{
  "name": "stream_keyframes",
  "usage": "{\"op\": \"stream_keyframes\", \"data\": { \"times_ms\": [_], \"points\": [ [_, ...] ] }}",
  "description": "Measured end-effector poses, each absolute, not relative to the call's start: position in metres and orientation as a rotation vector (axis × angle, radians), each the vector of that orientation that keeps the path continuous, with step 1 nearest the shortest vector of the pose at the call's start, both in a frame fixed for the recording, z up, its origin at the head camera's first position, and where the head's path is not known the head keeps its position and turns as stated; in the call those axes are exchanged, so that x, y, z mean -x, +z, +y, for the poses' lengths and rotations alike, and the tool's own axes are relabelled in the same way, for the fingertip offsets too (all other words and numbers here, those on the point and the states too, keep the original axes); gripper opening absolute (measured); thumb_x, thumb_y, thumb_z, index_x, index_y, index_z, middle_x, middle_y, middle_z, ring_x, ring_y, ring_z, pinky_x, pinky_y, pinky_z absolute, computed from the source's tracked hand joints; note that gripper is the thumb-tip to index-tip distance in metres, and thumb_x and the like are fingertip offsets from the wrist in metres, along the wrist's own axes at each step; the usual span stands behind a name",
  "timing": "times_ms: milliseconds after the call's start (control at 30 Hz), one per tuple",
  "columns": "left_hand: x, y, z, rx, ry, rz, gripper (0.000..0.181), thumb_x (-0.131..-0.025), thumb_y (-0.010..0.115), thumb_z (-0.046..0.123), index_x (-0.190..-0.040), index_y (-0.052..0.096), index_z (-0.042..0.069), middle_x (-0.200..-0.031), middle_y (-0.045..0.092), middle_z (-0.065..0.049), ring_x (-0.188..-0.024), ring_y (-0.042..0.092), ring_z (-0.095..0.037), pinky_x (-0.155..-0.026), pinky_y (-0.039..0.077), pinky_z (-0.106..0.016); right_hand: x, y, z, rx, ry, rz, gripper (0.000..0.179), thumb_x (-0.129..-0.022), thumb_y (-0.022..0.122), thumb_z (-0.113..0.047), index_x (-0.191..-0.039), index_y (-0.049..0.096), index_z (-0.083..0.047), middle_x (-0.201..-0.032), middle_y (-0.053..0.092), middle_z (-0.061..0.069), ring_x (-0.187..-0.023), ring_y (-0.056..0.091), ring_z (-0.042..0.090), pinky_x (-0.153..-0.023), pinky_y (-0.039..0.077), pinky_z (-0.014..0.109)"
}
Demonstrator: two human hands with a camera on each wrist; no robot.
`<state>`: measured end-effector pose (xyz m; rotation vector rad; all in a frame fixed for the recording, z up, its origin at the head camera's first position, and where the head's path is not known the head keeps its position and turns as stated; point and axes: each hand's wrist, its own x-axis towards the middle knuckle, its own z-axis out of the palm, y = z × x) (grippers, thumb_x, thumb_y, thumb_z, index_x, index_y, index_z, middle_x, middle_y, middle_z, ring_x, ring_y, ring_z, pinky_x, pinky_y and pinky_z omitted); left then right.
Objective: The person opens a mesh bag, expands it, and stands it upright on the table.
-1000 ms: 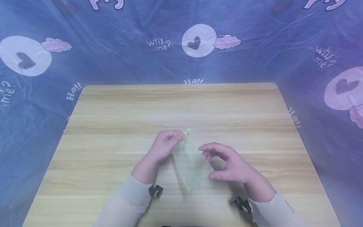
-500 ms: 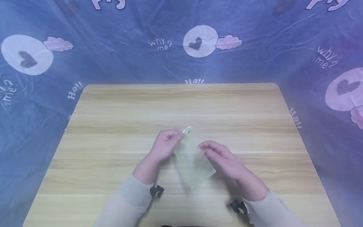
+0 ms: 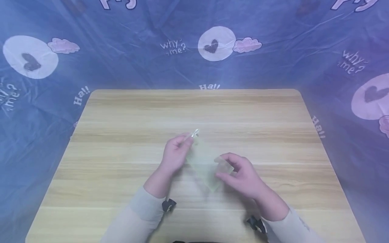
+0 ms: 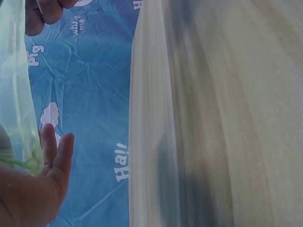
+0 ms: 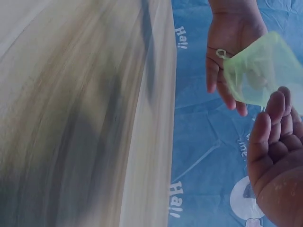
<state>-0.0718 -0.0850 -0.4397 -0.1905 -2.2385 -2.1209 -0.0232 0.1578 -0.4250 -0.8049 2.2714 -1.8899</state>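
A sheer, pale green drawstring pouch [image 3: 202, 162] hangs slantwise between the two hands, above the table. My left hand [image 3: 176, 152] pinches it at its upper end, where a small clear loop [image 3: 195, 133] sticks out past the fingertips. In the right wrist view the left palm and thumb show through and around the pouch [image 5: 258, 71]. My right hand [image 3: 243, 175] is at the pouch's lower right corner, with thumb and fingers apart and the thin fabric across them. Its fingers look relaxed in the right wrist view, their tips at the fabric. Whether anything is inside is hard to tell.
Under the hands lies a light wood-grain table [image 3: 136, 114] with rounded far corners. Blue printed cloth [image 3: 136, 64] hangs behind it and along both sides. A dark wrist camera [image 3: 168, 205] sits at the left cuff, and another camera [image 3: 256, 223] at the right.
The pouch's lower end has swung up and to the right, towards the right hand. The right fingers came together at the fabric, then spread again. The left hand rose slightly, keeping its hold.
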Motion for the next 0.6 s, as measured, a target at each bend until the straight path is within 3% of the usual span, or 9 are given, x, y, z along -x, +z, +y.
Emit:
{"op": "stream_keyframes", "data": {
  "times_ms": [100,233,367,467,600],
  "points": [
    [0.071,-0.440,-0.084,0.070,-2.112,-2.245,0.032,-0.105,0.063,0.010,-0.077,0.064,-0.007,-0.122,0.075,-0.020,-0.122,0.067,-0.036,-0.112,0.046,-0.055,0.024,-0.425,0.156,0.740,-1.914,2.276,0.017,-0.088,0.071,0.015,-0.100,0.073,0.003,-0.082,0.074,0.010,-0.066,0.064,0.005,-0.060,0.056,0.021],
    [0.070,-0.441,-0.083,-0.079,-2.098,-2.235,0.031,-0.105,0.064,0.014,-0.081,0.067,-0.006,-0.121,0.075,-0.018,-0.122,0.067,-0.034,-0.112,0.047,-0.053,0.026,-0.426,0.155,0.677,-1.913,2.290,0.015,-0.092,0.068,0.014,-0.090,0.074,0.001,-0.082,0.076,0.010,-0.071,0.072,0.014,-0.066,0.061,0.028],
    [0.068,-0.443,-0.083,-0.095,-2.027,-2.251,0.021,-0.105,0.064,0.013,-0.105,0.065,-0.008,-0.129,0.069,-0.020,-0.127,0.062,-0.036,-0.113,0.046,-0.055,0.028,-0.425,0.156,0.620,-1.890,2.312,0.016,-0.095,0.067,0.011,-0.087,0.074,-0.001,-0.078,0.075,0.006,-0.069,0.071,0.014,-0.065,0.062,0.031],
    [0.064,-0.443,-0.083,0.021,-1.866,-2.267,0.025,-0.100,0.068,0.010,-0.120,0.059,-0.004,-0.138,0.060,-0.020,-0.133,0.055,-0.035,-0.115,0.042,-0.056,0.030,-0.425,0.156,0.592,-1.890,2.308,0.018,-0.096,0.067,0.010,-0.084,0.073,-0.002,-0.077,0.075,0.005,-0.069,0.071,0.014,-0.066,0.063,0.034],
    [0.055,-0.439,-0.079,0.466,-1.607,-2.272,0.028,-0.090,0.078,0.008,-0.115,0.067,0.000,-0.133,0.060,-0.018,-0.129,0.054,-0.033,-0.113,0.043,-0.054,0.032,-0.425,0.157,0.561,-1.880,2.334,0.019,-0.097,0.067,0.008,-0.082,0.073,-0.002,-0.078,0.076,0.006,-0.070,0.071,0.013,-0.066,0.062,0.032]
  ]
}}
